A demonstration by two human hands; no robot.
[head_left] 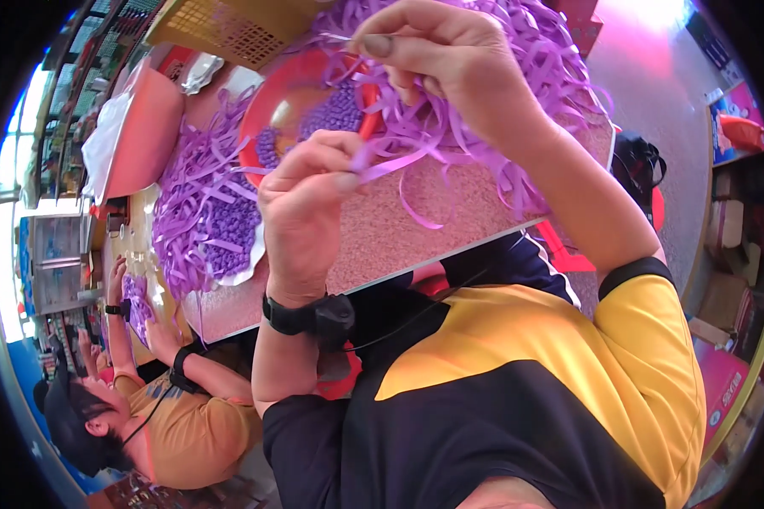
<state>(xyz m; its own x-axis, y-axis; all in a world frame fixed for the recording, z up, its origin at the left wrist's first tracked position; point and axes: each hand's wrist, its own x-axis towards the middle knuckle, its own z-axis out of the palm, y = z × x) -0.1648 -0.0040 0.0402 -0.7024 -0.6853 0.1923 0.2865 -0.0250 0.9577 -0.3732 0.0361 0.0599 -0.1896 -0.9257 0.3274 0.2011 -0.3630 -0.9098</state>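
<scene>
My left hand (306, 204) is closed, pinching a purple ribbon (395, 165) between thumb and fingertips above the table. The ribbon's strip runs right from the pinch toward a large heap of loose purple ribbons (526, 110). Up and to the right, my right hand (463, 59) is closed too. A thin, pale, shiny sliver (336, 36) sticks out leftward from its thumb and forefinger; its exact kind is too small to tell. Behind my left hand stands a red bowl (259, 106) holding small purple beads (335, 110).
Left of the bowl lie more purple ribbons (174, 182) and a mound of purple beads (229, 233) on the speckled pink table (399, 229). A yellow perforated basket (221, 34) and a red tub (148, 127) stand beyond. A co-worker (187, 433) handles purple pieces at left.
</scene>
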